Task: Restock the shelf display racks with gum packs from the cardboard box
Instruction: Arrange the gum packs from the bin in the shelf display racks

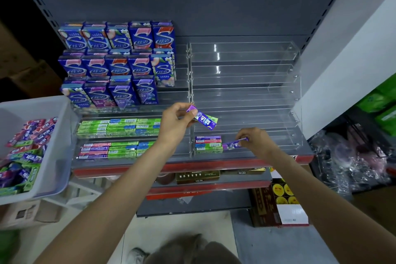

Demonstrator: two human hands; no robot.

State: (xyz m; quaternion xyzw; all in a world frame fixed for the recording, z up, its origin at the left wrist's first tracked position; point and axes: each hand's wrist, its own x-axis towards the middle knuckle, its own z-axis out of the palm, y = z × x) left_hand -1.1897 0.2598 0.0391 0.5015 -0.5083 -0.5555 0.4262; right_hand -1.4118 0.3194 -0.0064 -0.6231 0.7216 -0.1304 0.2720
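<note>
Handling: the gum packs look light, small and stiff, slim sticks in glossy wrap, so probably a bit slippery; a fingertip pinch near one end seems enough, and a firmer hold across the long sides would steady a bundle.

Right hand (pixel 256 141): at 4 o'clock from the frame centre, pinching one purple pack (pixel 233 144) by its right end, the left end touching or just beside the short stack (pixel 208 144) in the bottom tier of the right rack (pixel 278 96).

Left hand (pixel 175 122): near the centre, fingers curled round a few spare packs (pixel 203 119), purple on top with a green one showing behind, held tilted above that tier.

Look: thin oblong sticks, purple, green, pink and blue, with white lettering and barcode sides.

Stack: four or so packs lying flat at the tier's left end; the rack's upper tiers hold nothing that I can see.

Left rack (pixel 120 135): at 9 o'clock, stick packs in its two lower tiers, tall blue boxes (pixel 115 62) above.

Supply: a white bin (pixel 62 148) at far 9 o'clock holds mixed packs; a cardboard box is not clearly in view.

Progress: early for the right rack, by my judgement.
</note>
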